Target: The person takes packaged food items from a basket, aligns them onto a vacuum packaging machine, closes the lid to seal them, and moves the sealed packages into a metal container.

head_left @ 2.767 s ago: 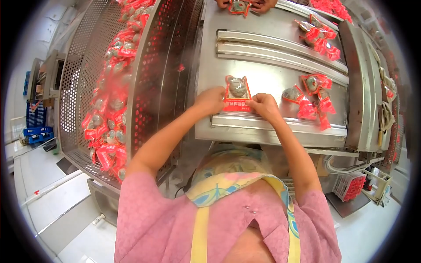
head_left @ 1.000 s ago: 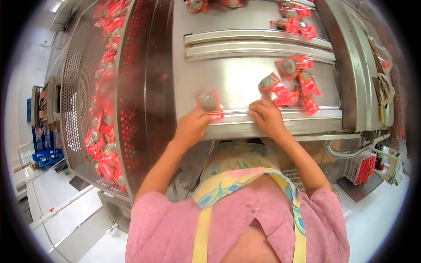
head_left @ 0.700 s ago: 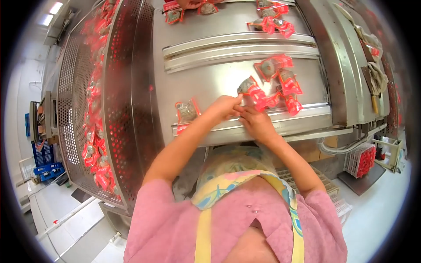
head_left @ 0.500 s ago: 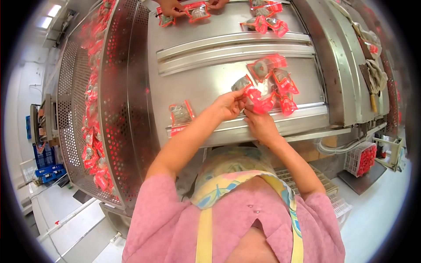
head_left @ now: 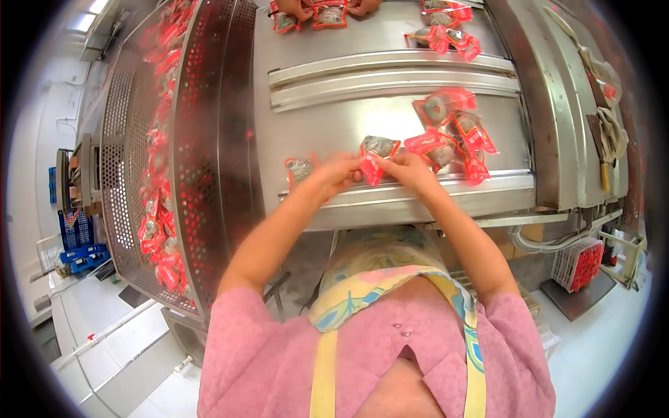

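A clear plastic packet with red print and a grey-brown filling (head_left: 378, 145) is at the front of the metal table. My right hand (head_left: 412, 171) pinches its red end from the right. On the other side, my left hand (head_left: 340, 174) has its fingers closed at the same red end, slightly smeared by motion. To the left of my left hand lies another packet (head_left: 301, 169), partly covered by that hand. Right of my right hand is a loose cluster of several similar packets (head_left: 446, 132), touching one another.
A metal rail (head_left: 488, 187) edges the table (head_left: 327, 129) in front of me, and a double rail (head_left: 390, 82) crosses it farther back. A perforated metal bin (head_left: 212, 160) full of red packets stands left. Another person's hands (head_left: 296, 8) handle packets at the far side.
My hands have shifted left with the packet, away from the cluster. The packet's filled part now stands clear of the other packets. The view has shifted a little.
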